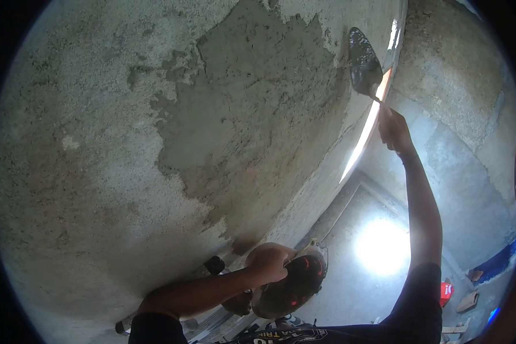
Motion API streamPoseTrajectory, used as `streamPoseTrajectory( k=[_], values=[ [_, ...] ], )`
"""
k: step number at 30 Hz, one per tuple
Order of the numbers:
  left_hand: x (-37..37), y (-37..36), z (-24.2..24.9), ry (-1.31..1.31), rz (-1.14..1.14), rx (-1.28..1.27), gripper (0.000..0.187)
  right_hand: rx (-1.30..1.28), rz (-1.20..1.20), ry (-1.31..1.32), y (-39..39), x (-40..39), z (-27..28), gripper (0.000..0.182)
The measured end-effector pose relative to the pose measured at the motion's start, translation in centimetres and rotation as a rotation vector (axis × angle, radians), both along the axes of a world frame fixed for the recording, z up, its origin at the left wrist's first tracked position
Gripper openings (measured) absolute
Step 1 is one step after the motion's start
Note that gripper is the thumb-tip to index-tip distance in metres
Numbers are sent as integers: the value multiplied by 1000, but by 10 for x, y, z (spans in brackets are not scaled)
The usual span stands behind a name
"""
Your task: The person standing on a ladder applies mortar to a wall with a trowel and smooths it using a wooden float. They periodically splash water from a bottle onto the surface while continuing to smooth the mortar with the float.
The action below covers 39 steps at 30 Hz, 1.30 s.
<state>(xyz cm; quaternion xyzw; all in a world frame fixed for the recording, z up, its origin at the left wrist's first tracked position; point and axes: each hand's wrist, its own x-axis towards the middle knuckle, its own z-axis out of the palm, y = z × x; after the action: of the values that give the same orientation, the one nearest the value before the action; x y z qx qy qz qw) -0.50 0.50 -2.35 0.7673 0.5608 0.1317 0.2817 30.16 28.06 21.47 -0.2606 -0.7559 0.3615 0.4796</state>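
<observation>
A trowel (pixel 365 62) with a wet-looking pointed blade is held up at the right edge of the plastered wall (pixel 252 97). My right hand (pixel 394 131) is closed around its handle, arm stretched upward. Lower down, close to the wall, my left hand (pixel 271 264) grips the rim of a dark rounded bowl (pixel 295 289) with orange-red marks. A darker, damp-looking patch of mortar (pixel 212 135) with ragged edges covers the middle of the wall, surrounded by rough lighter plaster.
A narrow bright gap (pixel 361 143) runs along the wall's right edge. Below lies a grey floor (pixel 350 292) with a strong glare. A red item (pixel 446 292), a brick-like block (pixel 468 302) and blue material (pixel 501 261) are at lower right. A metal bar (pixel 192 327) stands by the wall's base.
</observation>
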Motion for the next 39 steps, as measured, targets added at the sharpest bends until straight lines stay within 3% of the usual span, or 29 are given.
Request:
streamPoseTrajectory(
  k=[2,6,8,14,16,19,22,23,26,28,29,30,33,35,36,37,39],
  values=[
    [2,-1,-1,-13,-7,5,47,117,-35,-72,-40,-29,14,46],
    [4,-2,11,-37,6,2,46,294,27,-144,-46,-52,17,46],
    [3,-2,15,-63,5,21,46,161,-13,-198,-26,-52,12,45],
    [3,-2,14,-55,-5,45,48,48,-114,-3,1,-26,9,45],
    [3,-2,12,-4,13,5,48,-144,-171,52,-11,-26,13,47],
    [3,-2,16,-53,17,-14,47,37,-6,37,-14,-33,11,47],
    [3,-2,13,-52,15,34,47,39,81,-47,-21,-51,11,46],
    [3,-1,12,-51,13,32,47,-71,125,-44,-7,-50,5,46],
    [3,-4,12,-64,24,28,47,-87,62,-35,27,-29,-13,45],
    [3,-4,19,-22,26,26,47,-317,-41,42,25,-6,-26,40],
    [2,-4,17,-28,32,35,47,-389,-64,81,24,12,-41,38],
    [1,-3,12,-36,27,23,46,-311,-280,-125,26,31,-62,35],
    [0,-4,4,-24,24,23,45,-379,-426,-167,-22,97,-185,33],
    [-2,-3,22,-2,-10,9,46,-744,-385,472,-63,139,-344,44],
    [-3,-3,28,-46,1,22,46,-537,-520,88,-106,178,-437,40],
    [-4,-4,28,-15,28,5,47,-477,-666,-168,-180,162,-429,34],
    [-4,-6,23,69,62,-44,48,-432,-737,-406,-289,113,-396,23]
  ],
)
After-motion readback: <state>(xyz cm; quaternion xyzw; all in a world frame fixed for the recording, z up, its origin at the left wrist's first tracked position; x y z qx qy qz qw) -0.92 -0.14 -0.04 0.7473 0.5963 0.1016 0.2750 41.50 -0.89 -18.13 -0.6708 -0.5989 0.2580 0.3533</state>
